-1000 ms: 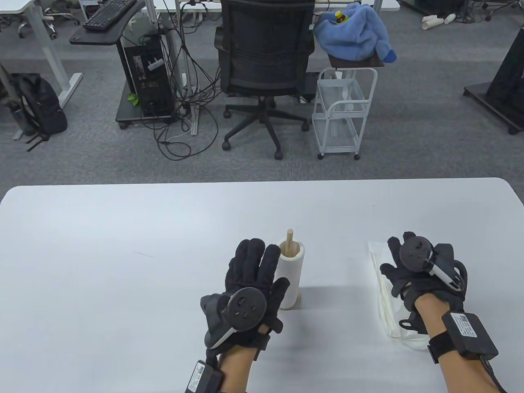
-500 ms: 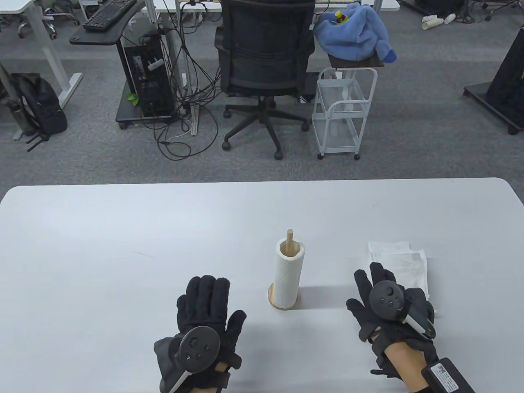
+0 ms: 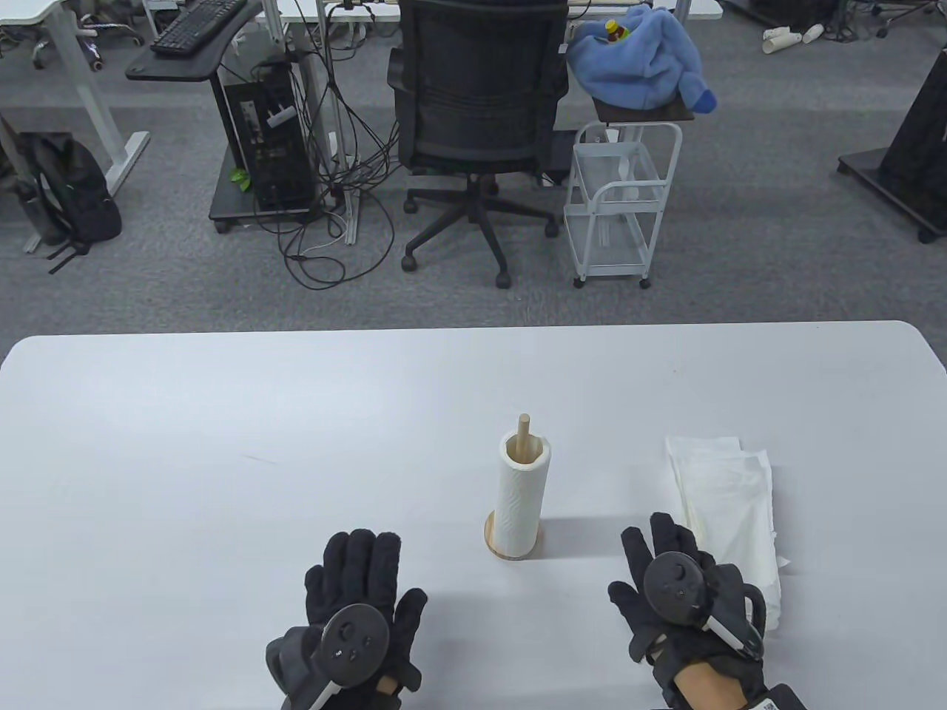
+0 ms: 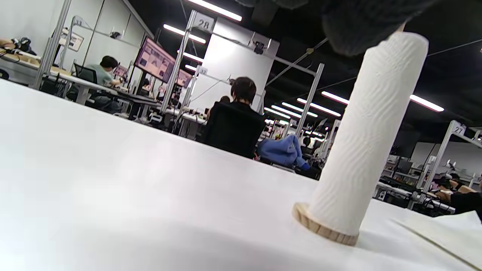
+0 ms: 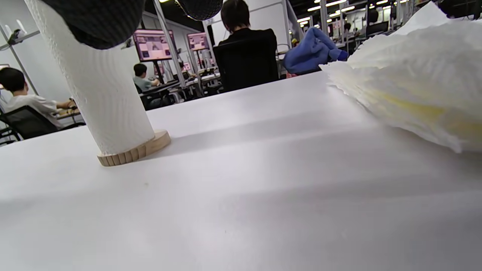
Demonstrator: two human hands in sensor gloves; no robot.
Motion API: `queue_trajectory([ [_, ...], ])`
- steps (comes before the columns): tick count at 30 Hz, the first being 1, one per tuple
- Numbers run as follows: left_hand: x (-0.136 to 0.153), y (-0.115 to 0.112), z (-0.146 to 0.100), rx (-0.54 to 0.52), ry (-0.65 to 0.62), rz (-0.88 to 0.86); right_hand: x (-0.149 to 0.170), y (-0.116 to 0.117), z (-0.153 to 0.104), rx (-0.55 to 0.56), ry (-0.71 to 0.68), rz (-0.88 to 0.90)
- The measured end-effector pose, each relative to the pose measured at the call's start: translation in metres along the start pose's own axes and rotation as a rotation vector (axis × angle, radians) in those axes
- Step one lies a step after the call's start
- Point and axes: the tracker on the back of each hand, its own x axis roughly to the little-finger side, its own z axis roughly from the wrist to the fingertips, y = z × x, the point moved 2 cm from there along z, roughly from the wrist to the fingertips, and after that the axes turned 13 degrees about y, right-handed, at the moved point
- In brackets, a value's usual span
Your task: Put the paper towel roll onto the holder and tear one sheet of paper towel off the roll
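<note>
Table view is showing the paper towel roll (image 3: 520,497) standing upright on the wooden holder (image 3: 494,534) mid-table, torn sheets (image 3: 729,510) lying to its right. Left hand (image 3: 355,603) and right hand (image 3: 677,584) are resting near the front edge, fingers relaxed, grasping nothing.

Bare table (image 3: 222,444) left & behind; roll (image 3: 520,503) on holder (image 3: 510,551) mid-table (upright), torn sheets (image 3: 729,510) lying right.

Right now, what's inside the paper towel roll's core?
The holder's wooden post runs up through the paper towel roll and pokes out above its top. The round wooden base shows underneath. The post's lower part is hidden by the roll.
</note>
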Motion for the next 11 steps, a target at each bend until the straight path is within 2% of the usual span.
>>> queue_trajectory([
  [3, 0.0036, -0.0024, 0.0034, 0.012, 0.023, -0.001, -0.0012, 0.0062, 0.0032, -0.028, -0.002, -0.034],
  [11, 0.0038, -0.0053, 0.0052, 0.031, 0.027, -0.008, 0.0024, 0.0077, 0.0064, -0.06, -0.001, 0.029],
])
